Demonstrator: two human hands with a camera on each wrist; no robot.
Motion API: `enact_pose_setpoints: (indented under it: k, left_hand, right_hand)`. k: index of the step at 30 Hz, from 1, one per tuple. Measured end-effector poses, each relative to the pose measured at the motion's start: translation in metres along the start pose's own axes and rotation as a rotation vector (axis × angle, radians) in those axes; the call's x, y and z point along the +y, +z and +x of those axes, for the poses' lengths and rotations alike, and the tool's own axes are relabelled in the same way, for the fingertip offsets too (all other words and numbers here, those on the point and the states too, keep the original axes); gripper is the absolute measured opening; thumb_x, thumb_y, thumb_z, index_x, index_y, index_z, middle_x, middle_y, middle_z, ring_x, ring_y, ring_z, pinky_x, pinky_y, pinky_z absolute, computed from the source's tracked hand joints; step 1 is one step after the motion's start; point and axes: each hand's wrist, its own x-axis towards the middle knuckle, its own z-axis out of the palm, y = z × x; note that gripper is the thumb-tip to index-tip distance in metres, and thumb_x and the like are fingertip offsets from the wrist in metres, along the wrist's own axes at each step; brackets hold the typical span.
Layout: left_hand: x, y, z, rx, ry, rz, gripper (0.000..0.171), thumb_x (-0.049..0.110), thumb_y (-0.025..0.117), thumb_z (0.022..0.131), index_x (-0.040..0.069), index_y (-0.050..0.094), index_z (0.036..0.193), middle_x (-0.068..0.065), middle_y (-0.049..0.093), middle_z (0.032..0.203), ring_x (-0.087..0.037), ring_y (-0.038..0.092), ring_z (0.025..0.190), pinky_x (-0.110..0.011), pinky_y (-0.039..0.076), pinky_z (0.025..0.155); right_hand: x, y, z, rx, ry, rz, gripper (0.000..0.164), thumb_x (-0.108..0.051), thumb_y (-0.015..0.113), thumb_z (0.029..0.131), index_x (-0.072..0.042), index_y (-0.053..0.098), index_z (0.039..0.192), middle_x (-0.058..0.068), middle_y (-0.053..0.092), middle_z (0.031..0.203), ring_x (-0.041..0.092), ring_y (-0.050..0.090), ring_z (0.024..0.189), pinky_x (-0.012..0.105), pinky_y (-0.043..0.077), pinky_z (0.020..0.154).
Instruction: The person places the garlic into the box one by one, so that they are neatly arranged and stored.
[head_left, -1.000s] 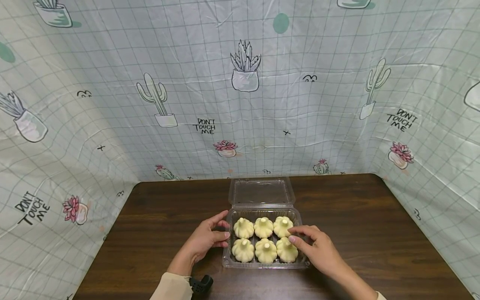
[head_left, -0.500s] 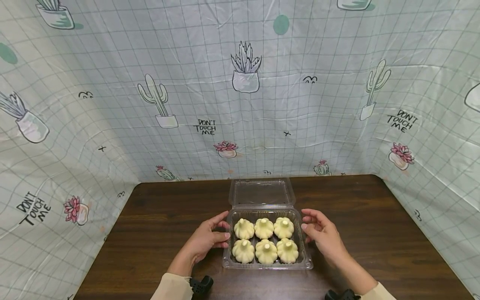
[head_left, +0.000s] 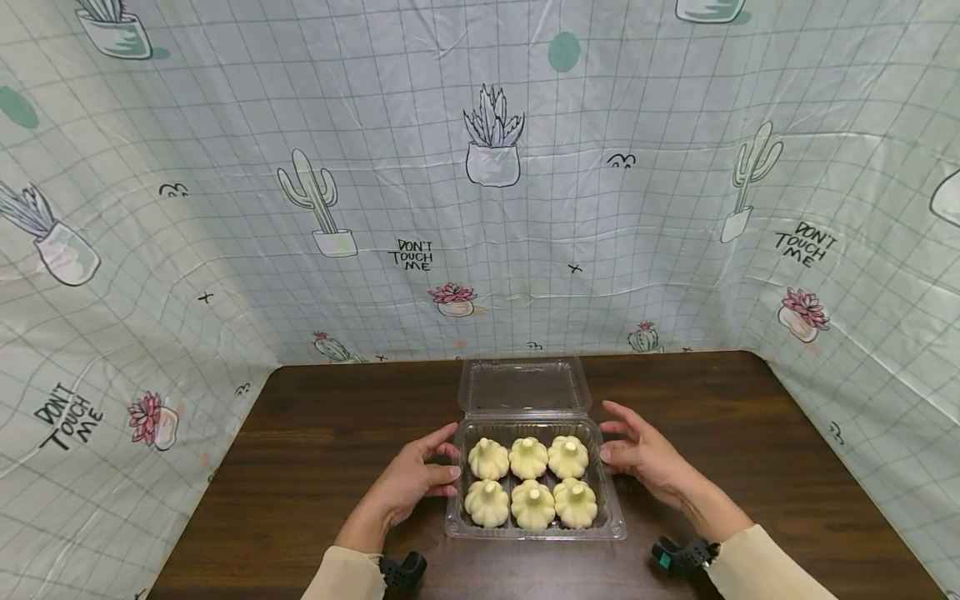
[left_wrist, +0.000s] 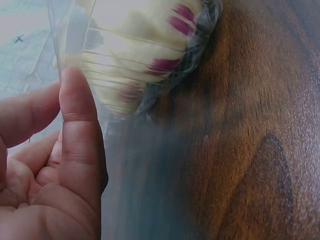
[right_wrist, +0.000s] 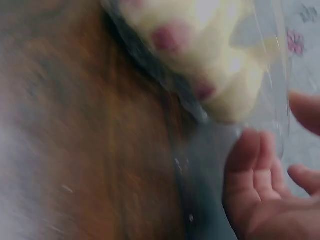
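A clear plastic clamshell container stands on the brown wooden table with its lid swung back toward the curtain. Inside sit pale yellow, garlic-shaped pieces in two rows of three, stems up; purple patches show low on their sides in both wrist views. My left hand is at the container's left side, its thumb and index finger pinching the rim, as the left wrist view shows close up. Along the right side, my right hand has spread, relaxed fingers with the tips right at the rim.
The table reaches out on both sides of the container. A pale grid-patterned curtain with printed cacti hangs behind and at both sides. Each wrist carries a black strap.
My right hand has left the back right garlic-shaped piece, moved right over the rim, and then come in against the container's right side. The left hand has stayed put.
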Motion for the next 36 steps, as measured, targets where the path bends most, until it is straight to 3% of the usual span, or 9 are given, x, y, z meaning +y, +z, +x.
enact_pose_setpoints:
  k: [6,12,27,36]
  left_hand:
    - [0.000,0.000,-0.001,0.002,-0.004,-0.001,0.075,-0.009,0.064,0.098,0.004,0.033,0.165,-0.022,0.050,0.129,-0.015,0.062,0.076,-0.025,0.061,0.070]
    - [0.000,0.001,0.000,-0.003,-0.003,-0.001,0.075,-0.009,0.064,0.098,0.004,0.033,0.165,-0.021,0.050,0.129,-0.015,0.062,0.076,-0.026,0.061,0.070]
    - [0.002,0.001,0.001,0.002,-0.009,0.003,0.075,-0.010,0.064,0.098,0.005,0.033,0.165,-0.021,0.050,0.128,-0.013,0.061,0.074,-0.025,0.061,0.070]
    - [0.003,0.000,-0.001,-0.001,-0.006,-0.002,0.075,-0.010,0.064,0.098,0.004,0.033,0.165,-0.020,0.050,0.128,-0.013,0.060,0.075,-0.025,0.061,0.070]
  right_hand:
    - [0.000,-0.014,0.013,-0.176,0.074,0.064,0.103,-0.003,0.069,0.098,-0.011,-0.003,0.170,0.034,0.015,0.164,0.017,0.060,0.102,0.038,0.055,0.088]
    - [0.000,-0.021,0.020,-0.276,0.089,0.091,0.106,0.000,0.068,0.097,-0.013,-0.007,0.170,0.030,0.011,0.164,0.015,0.061,0.103,0.036,0.056,0.087]
    - [0.001,-0.026,0.021,-0.326,0.065,0.103,0.104,0.001,0.066,0.100,-0.023,-0.007,0.171,0.025,0.018,0.155,0.014,0.061,0.102,0.036,0.056,0.087]
    - [0.003,-0.024,0.019,-0.312,-0.001,0.099,0.106,0.004,0.066,0.098,-0.032,-0.001,0.171,0.019,0.029,0.144,0.014,0.063,0.101,0.035,0.056,0.085]
